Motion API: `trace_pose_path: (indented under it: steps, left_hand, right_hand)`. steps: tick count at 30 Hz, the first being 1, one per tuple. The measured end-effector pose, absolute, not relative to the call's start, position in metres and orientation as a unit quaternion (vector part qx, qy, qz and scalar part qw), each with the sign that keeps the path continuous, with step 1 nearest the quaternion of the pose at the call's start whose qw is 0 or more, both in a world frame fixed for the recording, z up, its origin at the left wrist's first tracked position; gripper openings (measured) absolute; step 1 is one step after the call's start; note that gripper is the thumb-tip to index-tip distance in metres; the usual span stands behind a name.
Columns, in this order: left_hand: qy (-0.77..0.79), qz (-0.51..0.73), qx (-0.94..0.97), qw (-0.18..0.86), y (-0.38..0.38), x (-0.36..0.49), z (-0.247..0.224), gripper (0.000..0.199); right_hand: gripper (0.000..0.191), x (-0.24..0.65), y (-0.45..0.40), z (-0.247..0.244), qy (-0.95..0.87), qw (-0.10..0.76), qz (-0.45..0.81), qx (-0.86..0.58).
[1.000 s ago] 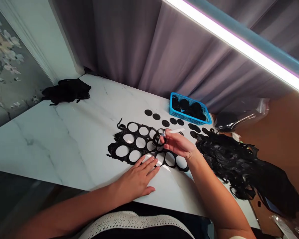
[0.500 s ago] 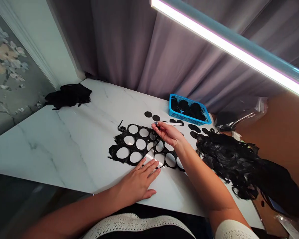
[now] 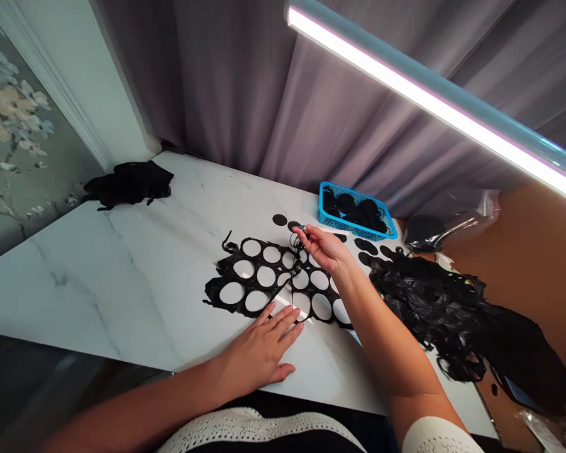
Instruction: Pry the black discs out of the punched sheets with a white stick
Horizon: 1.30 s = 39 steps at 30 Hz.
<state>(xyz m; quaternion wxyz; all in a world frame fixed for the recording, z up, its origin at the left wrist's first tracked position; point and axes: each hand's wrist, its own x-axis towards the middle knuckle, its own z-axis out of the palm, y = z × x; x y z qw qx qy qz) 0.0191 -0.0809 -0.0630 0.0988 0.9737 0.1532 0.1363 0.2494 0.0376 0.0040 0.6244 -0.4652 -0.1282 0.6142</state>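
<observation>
A black sheet (image 3: 243, 283) with rows of round holes lies on the white marbled table (image 3: 122, 270). My left hand (image 3: 268, 346) rests flat at its near edge, fingers spread, the tips at the sheet's split. Over the sheet's far side, my right hand (image 3: 318, 248) is closed in a pinch around a slim white pen-like tool (image 3: 334, 231). Thin black strands (image 3: 294, 255) rise from the sheet to the right fingertips; whether they are gripped too is hard to make out. Black discs (image 3: 280, 219) lie just beyond. My right forearm hides the sheet's right part.
A blue basket (image 3: 327, 219) of black discs stands at the back. Heaped black cut scraps (image 3: 419, 302) cover the right side, beside a clear plastic bag (image 3: 453, 217). Black cloth (image 3: 132, 182) lies at the far left. A lit tube lamp (image 3: 405, 78) hangs above.
My right hand has shifted slightly up and to the right with the white tool, and the black strands beneath it are drawn up more. My left hand stays in place.
</observation>
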Motion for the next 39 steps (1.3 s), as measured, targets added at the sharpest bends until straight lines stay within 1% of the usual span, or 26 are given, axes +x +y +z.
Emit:
trace_pose_path:
  steps: [6, 9, 13, 16, 18, 21, 23, 25, 27, 28, 30, 36, 39]
  left_hand:
    - [0.153, 0.143, 0.972, 0.104, -0.081, 0.018, -0.064, 0.063]
    - [0.151, 0.138, 0.973, 0.105, -0.081, 0.018, -0.065, 0.063]
    - [0.151, 0.128, 0.973, 0.119, -0.080, 0.018, -0.064, 0.063]
    - [0.154, 0.114, 0.970, 0.147, -0.081, 0.018, -0.061, 0.064]
    - [0.150, 0.117, 0.963, 0.193, -0.080, 0.017, -0.058, 0.065]
    - [0.193, 0.184, 0.908, 0.324, -0.074, 0.015, -0.048, 0.058]
    - [0.271, 0.272, 0.809, 0.446, -0.066, 0.015, -0.036, 0.048]
    - [0.323, 0.341, 0.671, 0.574, -0.058, 0.016, -0.022, 0.036]
    - [0.308, 0.355, 0.555, 0.687, -0.051, 0.017, -0.007, 0.030]
    - [0.291, 0.350, 0.515, 0.726, -0.049, 0.017, -0.001, 0.029]
    - [0.267, 0.341, 0.471, 0.768, -0.047, 0.018, 0.009, 0.029]
    - [0.311, 0.327, 0.436, 0.779, -0.050, 0.022, 0.011, 0.031]
    - [0.295, 0.303, 0.407, 0.810, -0.049, 0.027, 0.010, 0.030]
  right_hand:
    - [0.015, 0.256, 0.043, 0.005, -0.114, 0.640, 0.600, -0.466]
    - [0.017, 0.259, 0.046, 0.006, -0.094, 0.647, 0.600, -0.461]
    - [0.019, 0.272, 0.054, 0.017, -0.080, 0.684, 0.565, -0.454]
    - [0.020, 0.280, 0.051, 0.028, -0.115, 0.694, 0.544, -0.458]
    - [0.022, 0.277, 0.040, 0.033, -0.159, 0.676, 0.562, -0.449]
    - [0.021, 0.259, 0.007, 0.035, -0.213, 0.614, 0.638, -0.414]
    - [0.019, 0.243, -0.018, 0.034, -0.230, 0.556, 0.697, -0.389]
    - [0.018, 0.231, -0.040, 0.034, -0.229, 0.518, 0.739, -0.366]
    - [0.017, 0.224, -0.055, 0.034, -0.217, 0.506, 0.756, -0.353]
    - [0.017, 0.222, -0.060, 0.033, -0.208, 0.507, 0.760, -0.350]
    - [0.016, 0.222, -0.066, 0.033, -0.189, 0.512, 0.764, -0.346]
    - [0.018, 0.223, -0.080, 0.031, -0.141, 0.535, 0.778, -0.299]
    - [0.020, 0.221, -0.088, 0.027, -0.129, 0.546, 0.779, -0.280]
